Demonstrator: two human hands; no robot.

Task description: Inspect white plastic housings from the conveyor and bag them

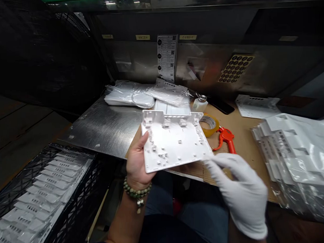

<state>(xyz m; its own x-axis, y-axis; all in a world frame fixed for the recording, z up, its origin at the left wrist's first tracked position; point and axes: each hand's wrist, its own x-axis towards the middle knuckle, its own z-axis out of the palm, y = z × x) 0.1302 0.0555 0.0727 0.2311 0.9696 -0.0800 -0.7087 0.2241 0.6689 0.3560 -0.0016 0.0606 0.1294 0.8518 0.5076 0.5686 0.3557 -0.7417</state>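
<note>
A white plastic cover (178, 138) with small clips and posts on its inner face is tilted up in front of me. My left hand (138, 163), bare with a beaded bracelet at the wrist, grips its left edge, thumb on the inner face and fingers behind. At the lower right corner, my right hand (240, 193) in a white glove pinches the edge with its fingertips, slightly blurred. Just behind the cover lie a roll of yellow tape (210, 124) and an orange-red handled tool (226, 139).
Bagged white covers (298, 148) are stacked at right; more fill a black crate (47, 193) at lower left. Plastic-wrapped white pieces (129, 94), a small bottle (200, 104), a phone (222, 104) and another cover (257, 106) lie toward the back. A sticker sheet (236, 68) hangs on the panel.
</note>
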